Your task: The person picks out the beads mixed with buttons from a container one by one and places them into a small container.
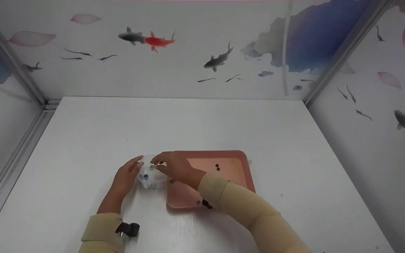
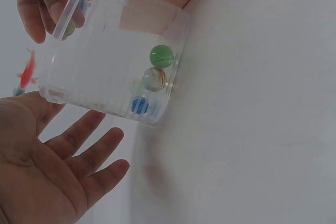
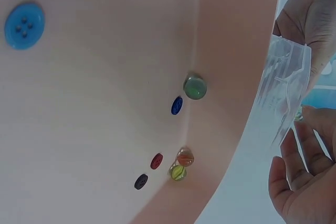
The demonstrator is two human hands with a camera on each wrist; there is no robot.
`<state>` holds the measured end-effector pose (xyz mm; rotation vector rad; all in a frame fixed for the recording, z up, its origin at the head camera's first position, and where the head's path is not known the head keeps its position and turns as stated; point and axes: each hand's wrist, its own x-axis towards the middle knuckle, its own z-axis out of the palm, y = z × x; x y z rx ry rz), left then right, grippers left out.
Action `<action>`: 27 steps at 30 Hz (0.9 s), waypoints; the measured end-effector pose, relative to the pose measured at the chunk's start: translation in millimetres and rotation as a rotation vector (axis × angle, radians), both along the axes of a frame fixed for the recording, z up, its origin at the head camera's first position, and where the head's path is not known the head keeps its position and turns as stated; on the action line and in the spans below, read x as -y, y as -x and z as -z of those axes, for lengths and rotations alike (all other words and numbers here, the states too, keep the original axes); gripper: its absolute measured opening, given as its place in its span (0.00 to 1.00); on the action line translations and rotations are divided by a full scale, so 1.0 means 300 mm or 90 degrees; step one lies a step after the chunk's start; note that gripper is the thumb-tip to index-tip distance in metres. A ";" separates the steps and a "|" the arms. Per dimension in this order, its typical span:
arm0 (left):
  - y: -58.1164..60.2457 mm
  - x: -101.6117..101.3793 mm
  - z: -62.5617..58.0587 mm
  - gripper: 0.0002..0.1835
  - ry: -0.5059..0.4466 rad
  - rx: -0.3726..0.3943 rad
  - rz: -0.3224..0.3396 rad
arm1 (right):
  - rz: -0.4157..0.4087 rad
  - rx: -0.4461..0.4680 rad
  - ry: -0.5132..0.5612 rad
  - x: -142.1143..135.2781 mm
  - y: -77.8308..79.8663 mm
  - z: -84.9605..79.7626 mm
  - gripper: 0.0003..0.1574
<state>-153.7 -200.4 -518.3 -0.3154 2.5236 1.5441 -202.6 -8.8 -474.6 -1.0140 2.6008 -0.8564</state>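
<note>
A clear plastic tub (image 1: 158, 180) stands left of the pink tray. Inside it lie a green marble (image 2: 161, 56), a white marble with coloured swirls (image 2: 154, 79) and a blue marble (image 2: 139, 105). My left hand (image 1: 125, 177) touches the tub's left side near the rim, its fingers spread and fairly straight in the left wrist view. Over the tub's mouth my right hand (image 1: 178, 167) pinches a yellow-green marble (image 2: 69, 29) between thumb and fingertips; fingers partly hide it.
The pink tray (image 1: 207, 153) lies under my right forearm. It holds a light blue button (image 3: 24, 25), a dark blue button (image 3: 177, 105), a red button (image 3: 156, 161), a black button (image 3: 140, 182) and several marbles, among them a green one (image 3: 195, 87). Printed walls border the white table (image 1: 188, 123).
</note>
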 end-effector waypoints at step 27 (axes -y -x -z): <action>-0.002 0.006 0.003 0.27 -0.020 -0.020 0.002 | -0.014 0.006 -0.036 0.006 0.000 -0.018 0.18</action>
